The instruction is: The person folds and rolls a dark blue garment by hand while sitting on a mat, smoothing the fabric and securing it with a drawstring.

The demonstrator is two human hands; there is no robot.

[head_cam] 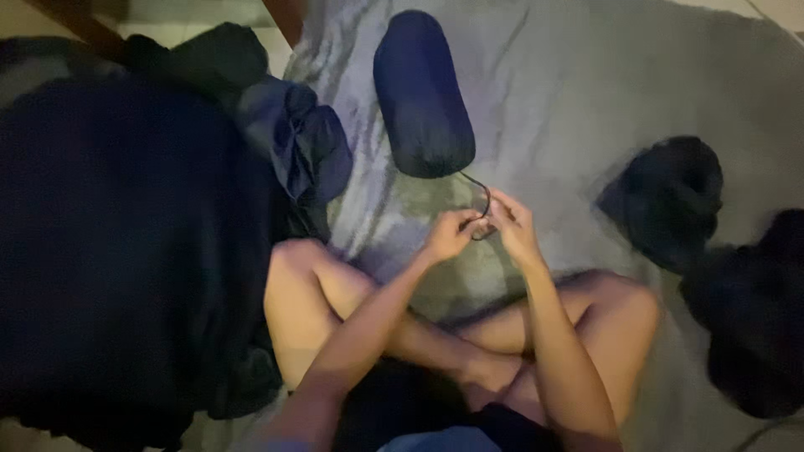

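Dark heap (126, 243): seen far left of the stuff sack, a big black mass of fabric; its kind cannot be told.
Blue cloth (306, 142): crumpled just left of the stuff sack.
Stuff sack (423, 92): a navy, filled cylinder laid on the grey blanket (569, 92).
Cord (481, 201): a thin dark loop run from the sack's near end into both hands.
Left hand (450, 236): fingers closed in a pinch on the cord, below the sack.
Right hand (512, 224): fingers likewise pinched shut on the cord.
Handling: the cord is best kept taut and worked close to the sack's mouth.
Dark bundles (670, 201): well right of the sack.
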